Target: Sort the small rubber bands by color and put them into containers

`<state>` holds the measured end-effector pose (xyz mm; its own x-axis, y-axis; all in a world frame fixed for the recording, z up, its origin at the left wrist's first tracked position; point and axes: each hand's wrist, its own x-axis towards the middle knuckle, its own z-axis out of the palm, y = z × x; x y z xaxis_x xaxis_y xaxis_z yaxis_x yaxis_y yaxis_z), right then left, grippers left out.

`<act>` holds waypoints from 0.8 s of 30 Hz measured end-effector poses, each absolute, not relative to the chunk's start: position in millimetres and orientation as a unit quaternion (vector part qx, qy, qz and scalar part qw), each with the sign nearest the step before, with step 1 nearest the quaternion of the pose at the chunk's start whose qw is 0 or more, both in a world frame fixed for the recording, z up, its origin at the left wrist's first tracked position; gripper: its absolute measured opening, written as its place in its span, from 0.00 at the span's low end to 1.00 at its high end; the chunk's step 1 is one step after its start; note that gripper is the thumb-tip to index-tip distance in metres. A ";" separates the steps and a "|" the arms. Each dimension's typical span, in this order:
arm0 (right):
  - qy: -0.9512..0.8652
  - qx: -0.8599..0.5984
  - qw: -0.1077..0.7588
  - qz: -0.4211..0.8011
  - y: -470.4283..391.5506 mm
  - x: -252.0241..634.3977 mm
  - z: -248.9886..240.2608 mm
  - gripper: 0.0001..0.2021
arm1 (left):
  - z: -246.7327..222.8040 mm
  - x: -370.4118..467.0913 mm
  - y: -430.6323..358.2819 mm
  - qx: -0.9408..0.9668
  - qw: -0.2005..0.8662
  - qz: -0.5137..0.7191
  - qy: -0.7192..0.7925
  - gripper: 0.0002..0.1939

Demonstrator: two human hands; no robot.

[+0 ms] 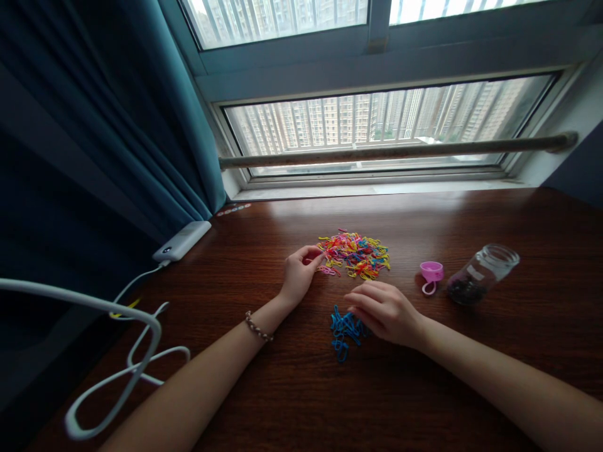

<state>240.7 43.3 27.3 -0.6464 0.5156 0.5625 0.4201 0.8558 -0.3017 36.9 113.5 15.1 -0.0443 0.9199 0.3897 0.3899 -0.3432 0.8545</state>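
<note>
A heap of small multicoloured plastic stitch markers [360, 254] lies on the brown table. My left hand [300, 270] is at its left edge, thumb and forefinger pinched together by some pink ones. Whatever sits between those fingertips is too small to make out. Nearer to me is a smaller group of blue stitch markers [343, 329]. My right hand [386, 311] is over the right side of this blue group, palm down, its fingers bent and close together. The fingers hide part of the blue group and anything they might hold.
Right of the heap are a pink cup-like piece with a loop [432, 272] and a tilted glass jar [483, 273] with dark contents. At left, a white power bank [183, 241] and white cable [146, 320] lie near the blue curtain [188, 125]. A window is behind.
</note>
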 end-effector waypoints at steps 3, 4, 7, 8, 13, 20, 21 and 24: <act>-0.874 -0.345 0.330 0.086 49.1 240.6 26.0 0.11 | 13.8 36.3 113.0 0.658 0.244 0.504 0.503 0.11; -0.872 -0.354 0.323 0.102 50.2 240.6 25.9 0.12 | 13.8 36.3 112.5 0.668 0.235 0.499 0.500 0.11; -0.887 -0.306 0.298 0.177 49.2 240.1 28.5 0.12 | 15.9 37.4 109.0 0.716 0.200 0.468 0.478 0.10; -0.889 -0.283 0.296 0.205 48.1 240.0 30.1 0.12 | 17.3 38.2 107.1 0.737 0.191 0.453 0.463 0.09; -0.818 -0.338 0.408 0.222 51.2 243.5 31.8 0.12 | 25.5 43.6 93.1 0.863 0.171 0.343 0.330 0.10; -0.810 -0.437 0.384 0.070 82.0 252.2 9.3 0.14 | 31.3 46.4 81.7 0.949 0.100 0.216 0.205 0.12; -0.818 -0.444 0.363 0.059 84.1 252.1 6.4 0.15 | 31.6 46.1 81.7 0.946 0.099 0.225 0.211 0.12; -0.821 -0.468 0.323 0.044 86.8 251.4 0.5 0.16 | 31.2 46.0 83.5 0.924 0.085 0.264 0.263 0.12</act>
<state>251.4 86.8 0.5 -0.3535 0.7968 0.4900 0.7397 0.5588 -0.3750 46.0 83.5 31.2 0.7218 0.5316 0.4431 0.4417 -0.8468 0.2963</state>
